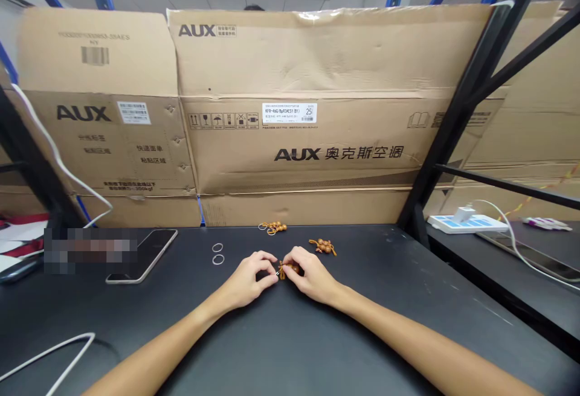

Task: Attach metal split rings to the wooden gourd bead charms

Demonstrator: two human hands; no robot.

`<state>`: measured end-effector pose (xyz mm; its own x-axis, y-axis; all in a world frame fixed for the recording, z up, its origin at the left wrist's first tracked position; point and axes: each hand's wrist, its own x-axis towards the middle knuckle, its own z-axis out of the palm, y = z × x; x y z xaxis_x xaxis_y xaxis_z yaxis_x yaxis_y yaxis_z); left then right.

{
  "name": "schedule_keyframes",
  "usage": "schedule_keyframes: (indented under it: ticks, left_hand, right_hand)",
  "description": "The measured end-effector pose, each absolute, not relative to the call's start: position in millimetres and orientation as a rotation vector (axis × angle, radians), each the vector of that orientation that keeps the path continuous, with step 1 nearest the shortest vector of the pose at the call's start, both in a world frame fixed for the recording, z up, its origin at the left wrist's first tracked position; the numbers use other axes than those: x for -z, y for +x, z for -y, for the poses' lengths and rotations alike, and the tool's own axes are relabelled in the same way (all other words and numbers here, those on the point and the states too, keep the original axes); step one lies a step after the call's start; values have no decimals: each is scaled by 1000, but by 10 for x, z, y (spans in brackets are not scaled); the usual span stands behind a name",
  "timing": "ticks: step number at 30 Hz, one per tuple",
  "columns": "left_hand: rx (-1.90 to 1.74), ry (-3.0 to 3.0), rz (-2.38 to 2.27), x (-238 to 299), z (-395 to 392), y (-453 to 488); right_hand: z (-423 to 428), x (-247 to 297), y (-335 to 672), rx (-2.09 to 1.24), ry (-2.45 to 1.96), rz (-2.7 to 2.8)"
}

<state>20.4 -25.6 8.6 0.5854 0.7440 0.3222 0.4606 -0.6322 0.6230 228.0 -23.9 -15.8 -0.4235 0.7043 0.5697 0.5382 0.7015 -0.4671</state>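
Pinching, mid-table: one amber-brown beaded charm (285, 269), held between the left hand (247, 279) and the right hand (312, 275), which nearly touch. Left hand: fingers curled inward and nearly closed, tips on a small silver metal piece (277, 274) at the charm's edge. Right hand: fingers bent and nearly closed, tips on the charm; exact grip partly hidden. Also on the black tabletop (371, 299): two similar beaded charms, one (273, 227) against the far edge, one (322, 247) just beyond the right hand; two thin metal rings (218, 253), lying apart to the left of the hands; one smartphone (145, 256), further left. Behind the table: flattened AUX air-conditioner cartons (294, 106), upright. At right, on a lower surface: white power strip (466, 223) with plugged-in charger (463, 214).
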Motion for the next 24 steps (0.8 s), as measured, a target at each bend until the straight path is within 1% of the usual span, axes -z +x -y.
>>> schedule_keyframes:
  ticks: [4, 11, 18, 24]
  left_hand:
    - [-774, 2379, -1020, -62, 271, 210]
    - [-817, 2381, -1056, -14, 259, 224]
    - [-788, 2414, -1018, -39, 256, 212]
    - [-823, 2405, -1072, 10, 257, 221]
  right_hand:
    - [238, 158, 2283, -264, -971, 2103]
    - [301, 101, 2282, -379, -848, 2175]
    - [240, 152, 2277, -222, -1011, 2117]
    - [285, 118, 2282, -261, -896, 2203]
